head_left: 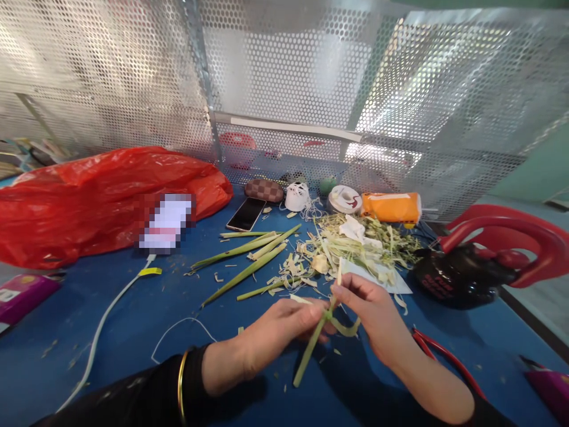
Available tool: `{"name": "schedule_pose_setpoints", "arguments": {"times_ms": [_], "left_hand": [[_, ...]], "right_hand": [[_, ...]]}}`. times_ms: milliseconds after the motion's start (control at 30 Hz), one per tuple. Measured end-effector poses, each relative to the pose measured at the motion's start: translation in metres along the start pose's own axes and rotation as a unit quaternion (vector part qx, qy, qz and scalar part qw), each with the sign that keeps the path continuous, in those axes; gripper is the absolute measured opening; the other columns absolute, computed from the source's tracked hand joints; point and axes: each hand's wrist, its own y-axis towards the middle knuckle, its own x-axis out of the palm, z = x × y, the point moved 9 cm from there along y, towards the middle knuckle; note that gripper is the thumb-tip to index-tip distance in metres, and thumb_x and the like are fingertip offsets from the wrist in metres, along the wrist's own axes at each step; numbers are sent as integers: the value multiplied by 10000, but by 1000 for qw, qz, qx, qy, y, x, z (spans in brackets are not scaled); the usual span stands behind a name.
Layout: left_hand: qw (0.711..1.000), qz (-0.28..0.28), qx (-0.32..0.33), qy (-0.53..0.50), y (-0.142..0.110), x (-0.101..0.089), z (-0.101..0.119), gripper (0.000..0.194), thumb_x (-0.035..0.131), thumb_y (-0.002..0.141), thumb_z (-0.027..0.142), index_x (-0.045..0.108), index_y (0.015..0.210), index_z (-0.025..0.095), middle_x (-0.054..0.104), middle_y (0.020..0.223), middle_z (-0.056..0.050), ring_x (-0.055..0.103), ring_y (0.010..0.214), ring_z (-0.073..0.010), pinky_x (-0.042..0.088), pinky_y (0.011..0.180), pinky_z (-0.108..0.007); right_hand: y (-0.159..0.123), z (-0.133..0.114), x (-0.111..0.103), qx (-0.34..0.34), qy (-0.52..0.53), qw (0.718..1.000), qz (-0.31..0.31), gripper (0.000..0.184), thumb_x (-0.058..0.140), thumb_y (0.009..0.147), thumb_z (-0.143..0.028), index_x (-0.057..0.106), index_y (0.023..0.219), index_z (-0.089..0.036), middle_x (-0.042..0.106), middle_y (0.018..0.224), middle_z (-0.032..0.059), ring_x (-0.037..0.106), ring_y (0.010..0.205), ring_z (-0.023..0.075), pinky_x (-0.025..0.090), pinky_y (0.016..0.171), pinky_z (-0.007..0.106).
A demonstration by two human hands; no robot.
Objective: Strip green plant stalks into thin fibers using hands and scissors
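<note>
Between my two hands is a green plant stalk (309,354) with pale leaf strips bound or folded at its top. My left hand (288,320) is closed around the stalk near that joint, thumb on top. With thumb and fingers, my right hand (367,308) pinches a pale strip (340,274) that points upward. A curled strip (347,329) hangs below the right fingers. Beyond the hands lie several long green leaves (249,273) and a heap of shredded leaf scraps (360,243). White thread (178,323) loops on the table by my left forearm.
On the blue table (128,356), red-handled pliers (448,356) lie right of my right arm, near a dark pot (462,276) with a red handle. Behind are an orange packet (391,207), a spool (344,200) and a phone (246,214). A charging phone (165,222) and red bag (111,178) are left.
</note>
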Motion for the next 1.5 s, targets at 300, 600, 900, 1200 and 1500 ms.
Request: {"name": "schedule_pose_setpoints", "arguments": {"times_ms": [300, 600, 900, 1200, 1500], "left_hand": [[991, -19, -83, -107, -1, -2, -4, 922, 204, 762, 835, 734, 1018, 126, 731, 1004, -167, 687, 937, -282, 417, 946, -404], [980, 185, -13, -75, -1, -33, -3, 356, 686, 769, 421, 700, 993, 145, 736, 905, -97, 692, 779, -185, 484, 679, -260], [985, 140, -17, -104, -1, -26, -7, 492, 691, 716, 534, 701, 1026, 152, 714, 972, -100, 643, 908, -205, 454, 808, -303], [983, 145, -74, -89, 0, -41, -4, 559, 570, 754, 633, 723, 872, 109, 721, 796, -109, 640, 675, -162, 456, 669, -272], [986, 145, -9, 76, 4, -36, 4, 394, 755, 674, 310, 697, 1030, 152, 709, 842, -37, 615, 722, -127, 434, 676, -232]], "right_hand": [[1, -6, 4, -23, 37, 997, -58, 268, 679, 789, -391, 571, 658, -184, 574, 612, -23, 521, 601, 127, 420, 611, 258], [0, -5, 13, -18, -80, 993, -81, 289, 611, 829, -468, 631, 815, -180, 603, 727, -2, 544, 695, 152, 430, 644, 266], [0, -10, 8, -75, -190, 978, -42, 244, 600, 825, -416, 646, 710, -205, 617, 652, -6, 568, 652, 173, 449, 620, 267], [0, -14, -1, -64, -152, 983, -76, 257, 512, 865, -379, 554, 678, -208, 467, 621, -28, 452, 616, 143, 368, 581, 259], [-1, -6, 9, -36, -144, 982, -116, 233, 514, 870, -342, 574, 699, -197, 471, 605, -37, 439, 600, 132, 344, 575, 260]]}}
